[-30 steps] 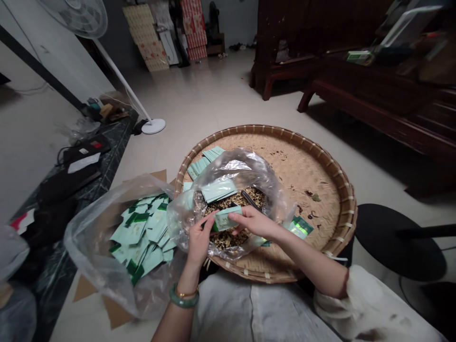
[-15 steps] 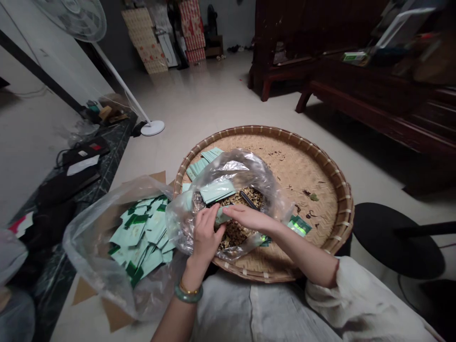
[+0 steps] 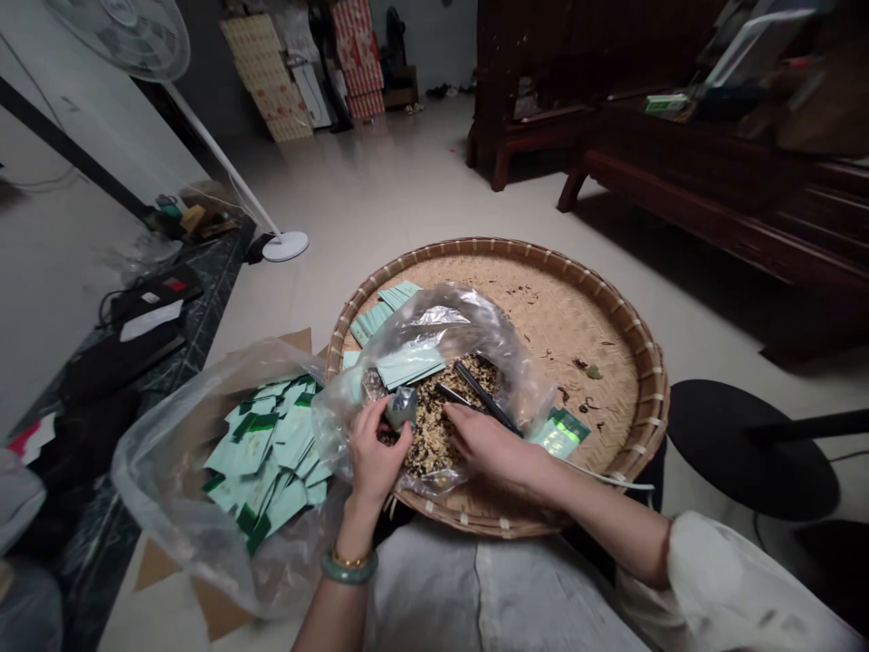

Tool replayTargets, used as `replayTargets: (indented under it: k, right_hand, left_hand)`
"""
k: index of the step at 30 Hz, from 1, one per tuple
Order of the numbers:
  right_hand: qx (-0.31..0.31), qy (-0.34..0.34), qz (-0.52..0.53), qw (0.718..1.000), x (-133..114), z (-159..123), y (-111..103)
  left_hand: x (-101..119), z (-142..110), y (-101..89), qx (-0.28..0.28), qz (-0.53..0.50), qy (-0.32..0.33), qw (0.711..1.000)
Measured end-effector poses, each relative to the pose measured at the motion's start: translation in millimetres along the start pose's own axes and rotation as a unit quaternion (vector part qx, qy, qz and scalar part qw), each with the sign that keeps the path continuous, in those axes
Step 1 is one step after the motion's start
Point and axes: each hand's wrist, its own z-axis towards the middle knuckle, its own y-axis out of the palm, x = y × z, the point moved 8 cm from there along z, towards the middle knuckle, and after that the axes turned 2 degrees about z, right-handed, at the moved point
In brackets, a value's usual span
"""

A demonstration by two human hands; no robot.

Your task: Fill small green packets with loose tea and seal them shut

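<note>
Bamboo tray [image 3: 577, 317] on the floor | clear plastic bag [image 3: 441, 330] in it, holding dried leaves [image 3: 427, 435] | foil sachet [image 3: 401, 408] on the leaves, by my left hand [image 3: 376, 453], fingers curled, grip unclear | right hand [image 3: 489, 444], fingers released | best pinched by its edge, clear of the film

Pale mint sachets [image 3: 254, 444] with dark green bands, a tan woven bamboo tray [image 3: 577, 317], seemingly speckled golden-brown dried leaves [image 3: 431, 435].
</note>
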Motion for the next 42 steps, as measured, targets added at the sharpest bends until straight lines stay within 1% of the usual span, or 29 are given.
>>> replayTargets:
  k: [2,5,8,11,14,17,19,21,26,32,35,38,40,42]
  right_hand:
    - [-0.005,0.004,-0.079,0.997,1.4,2.1,10.6]
    - [-0.021,0.018,-0.128,0.991,-0.9,14.5,19.1]
    - [-0.03,-0.006,-0.083,0.996,-8.5,28.7,21.7]
    - [-0.003,-0.059,-0.008,0.998,-14.2,35.8,18.6]
    - [0.018,-0.065,0.001,0.998,-8.7,37.5,17.3]
    - [-0.01,-0.055,-0.02,0.998,-5.8,39.7,23.7]
    - [-0.034,-0.065,-0.018,0.997,-10.2,42.1,27.8]
    - [-0.044,-0.075,-0.01,0.996,-15.2,44.9,28.9]
    - [-0.032,-0.063,0.002,0.998,-13.9,49.4,24.4]
    - [-0.01,-0.058,0.024,0.998,-9.6,49.5,23.9]
    - [0.005,-0.046,0.03,0.998,-8.2,49.6,18.8]
    - [0.031,-0.034,0.074,0.996,-4.8,47.8,6.0]
    - [0.046,-0.016,0.124,0.991,0.5,45.2,-4.1]
    - [0.047,0.005,0.186,0.981,6.2,41.6,-12.8]
  left_hand:
    - [-4.2,-1.7,-2.3,0.007,-0.002,-0.002,1.0]
    - [-9.9,-4.1,-4.9,0.011,-0.011,-0.004,1.0]
    - [-15.2,-5.7,-6.5,0.011,-0.023,-0.012,1.0]
    - [-19.1,-6.7,-6.9,0.009,-0.032,-0.024,0.999]
    - [-20.9,-7.3,-6.1,0.008,-0.039,-0.026,0.999]
    - [-23.9,-7.8,-5.7,0.013,-0.042,-0.034,0.998]
    - [-26.9,-8.3,-6.0,0.018,-0.045,-0.043,0.998]
    - [-29.8,-8.9,-6.3,0.021,-0.05,-0.051,0.997]
    - [-32.5,-9.9,-5.4,0.017,-0.053,-0.053,0.997]
    - [-30.8,-9.6,-3.2,0.009,-0.051,-0.04,0.998]
    - [-28.8,-9.3,-4.9,0.011,-0.039,-0.032,0.999]
    - [-21.7,-7.3,-7.4,0.01,-0.025,-0.015,1.0]
    - [-13.9,-5.2,-8.7,0.008,-0.017,0.006,1.0]
    - [-6.4,-3.3,-8.6,0.002,-0.014,0.027,1.0]
